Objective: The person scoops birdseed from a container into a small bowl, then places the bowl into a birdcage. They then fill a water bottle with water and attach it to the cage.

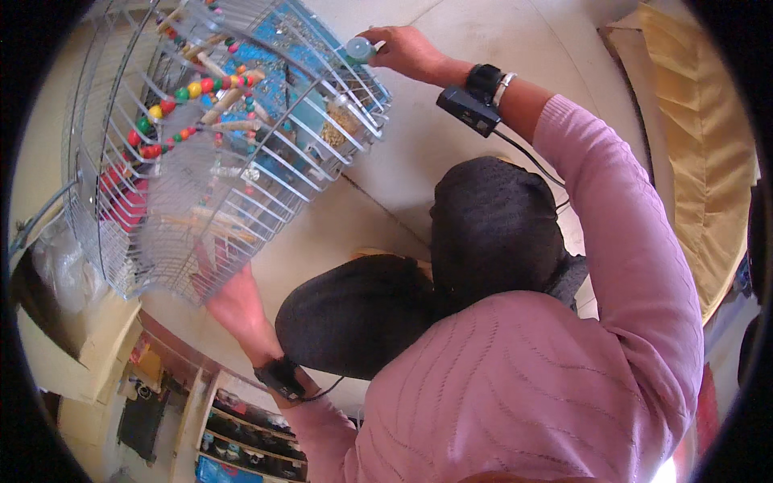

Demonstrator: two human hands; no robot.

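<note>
A wire birdcage point(290, 151) stands at the upper left, with strings of coloured wooden beads point(193, 90) and wooden perches inside. Its blue floor point(266, 78) is strewn with debris, and a feeder holding seed point(338, 125) sits near the cage's right corner. My right hand point(401, 53) holds a small translucent plastic container point(360, 49) by the cage's right edge, seen from its round end. My left hand point(232, 296) is at the cage's lower side; its fingers are partly hidden behind the wires, and their grip cannot be made out.
My bent knees point(495, 223) are close to the cage on the tiled floor point(392, 199). An open cardboard box point(90, 362) with clear plastic stands at the left. Shelves point(253, 438) with items are at the lower left. Yellow cloth point(694, 139) hangs at the right.
</note>
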